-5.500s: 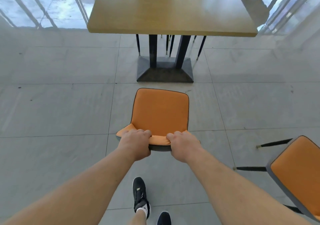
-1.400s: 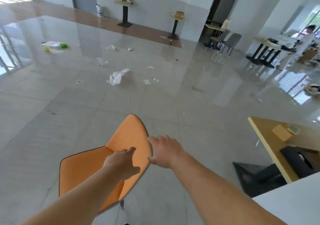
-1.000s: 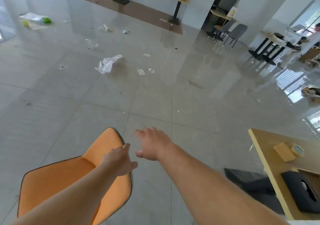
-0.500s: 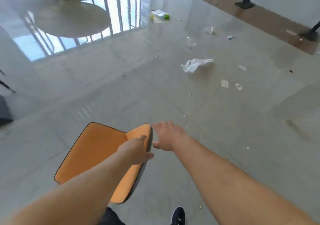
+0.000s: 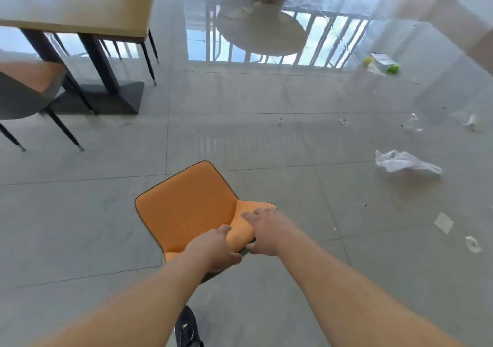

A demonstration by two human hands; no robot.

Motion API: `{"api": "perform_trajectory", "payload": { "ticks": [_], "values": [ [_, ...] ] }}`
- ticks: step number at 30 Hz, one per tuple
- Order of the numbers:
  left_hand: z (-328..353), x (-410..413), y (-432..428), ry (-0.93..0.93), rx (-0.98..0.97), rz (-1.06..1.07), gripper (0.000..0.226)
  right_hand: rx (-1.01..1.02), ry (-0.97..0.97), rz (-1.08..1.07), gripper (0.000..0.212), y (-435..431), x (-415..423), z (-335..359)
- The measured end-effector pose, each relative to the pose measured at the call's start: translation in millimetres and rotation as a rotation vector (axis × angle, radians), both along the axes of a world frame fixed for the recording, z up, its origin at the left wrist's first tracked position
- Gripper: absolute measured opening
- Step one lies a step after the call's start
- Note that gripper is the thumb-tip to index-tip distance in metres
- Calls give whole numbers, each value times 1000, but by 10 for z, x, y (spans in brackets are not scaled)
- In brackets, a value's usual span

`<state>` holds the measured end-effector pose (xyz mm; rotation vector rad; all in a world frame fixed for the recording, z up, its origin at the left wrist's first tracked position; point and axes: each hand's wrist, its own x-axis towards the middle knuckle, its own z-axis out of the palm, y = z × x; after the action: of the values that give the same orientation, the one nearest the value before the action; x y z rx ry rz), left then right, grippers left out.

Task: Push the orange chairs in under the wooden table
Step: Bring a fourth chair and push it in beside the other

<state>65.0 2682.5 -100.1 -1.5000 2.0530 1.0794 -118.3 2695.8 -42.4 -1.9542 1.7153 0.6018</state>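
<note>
An orange chair [image 5: 186, 208] stands on the tiled floor in front of me, its seat facing away towards the upper left. My left hand [image 5: 216, 248] grips the top of its backrest. My right hand [image 5: 269, 229] lies on the backrest's right end with the fingers spread. The wooden table [image 5: 77, 7] stands at the upper left on a dark pedestal base [image 5: 106, 98]. A second orange chair [image 5: 29, 87] with a grey back sits at the table's near side, partly under it. More orange chair backs show behind the table.
A white plastic bag [image 5: 405, 162] and scraps of paper [image 5: 444, 222] litter the floor on the right. A round table's reflection [image 5: 261, 31] and a railing lie ahead. My shoe [image 5: 188, 330] is at the bottom edge.
The view has swung left, so the wooden table has come into sight. The chair has turned with it, and both hands have stayed at its backrest.
</note>
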Motion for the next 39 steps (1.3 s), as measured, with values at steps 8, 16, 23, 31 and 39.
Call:
{"api": "perform_trajectory", "payload": {
  "ticks": [8, 16, 23, 31, 39],
  "values": [
    [-184, -4, 308, -22, 33, 150, 83, 141, 49, 229, 54, -145, 11, -165],
    [-131, -356, 607, -166, -136, 406, 69, 101, -37, 448, 40, -176, -317, -325],
    [-189, -507, 734, -349, -260, 465, 48, -28, 2, 512, 38, -150, -430, -686],
    [-165, -247, 269, -313, -243, 449, 32, -119, -13, 541, 23, -617, -182, -765],
    [-231, 365, -347, -311, -296, 421, 26, -117, -27, 508, 19, -1212, 395, -791]
  ]
}}
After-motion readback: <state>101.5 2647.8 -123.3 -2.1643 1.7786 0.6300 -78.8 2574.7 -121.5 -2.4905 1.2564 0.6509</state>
